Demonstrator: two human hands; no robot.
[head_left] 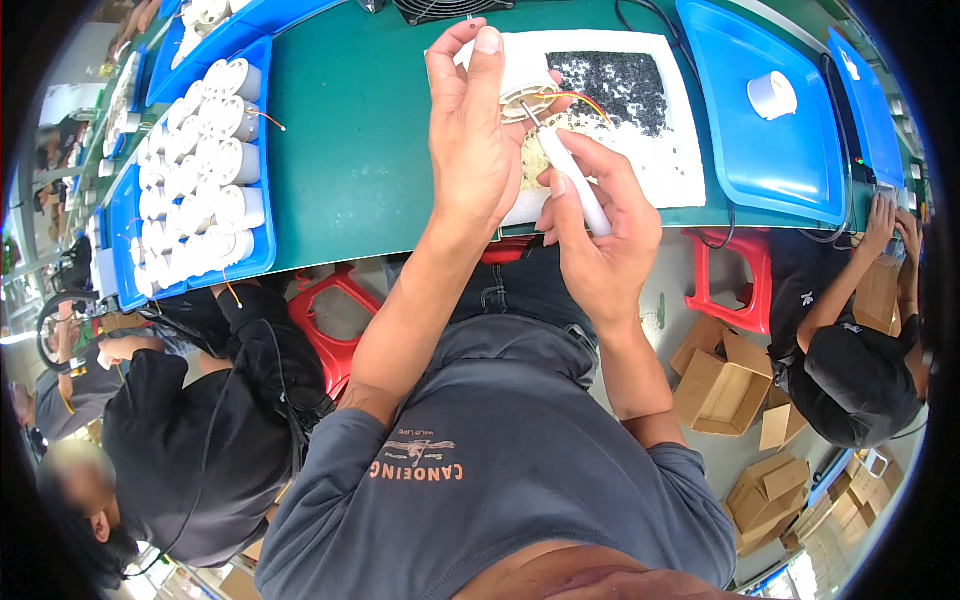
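Grey T-shirt (480, 500) closest, and beyond it the left hand (465, 140) cradles a white housing (515, 97) over the tabletop (350, 130); right hand (612, 225) pinches a white driver (574, 180), tip at the wired face (steady, straight pressure should serve best).

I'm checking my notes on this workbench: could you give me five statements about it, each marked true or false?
1. The right hand holds a white pen-shaped tool. True.
2. The left hand holds a cardboard box. False: it holds a round white part with coloured wires.
3. The left blue tray holds many white parts. True.
4. The small black pieces lie in that blue tray. False: they lie on a white tray.
5. The tabletop is green. True.
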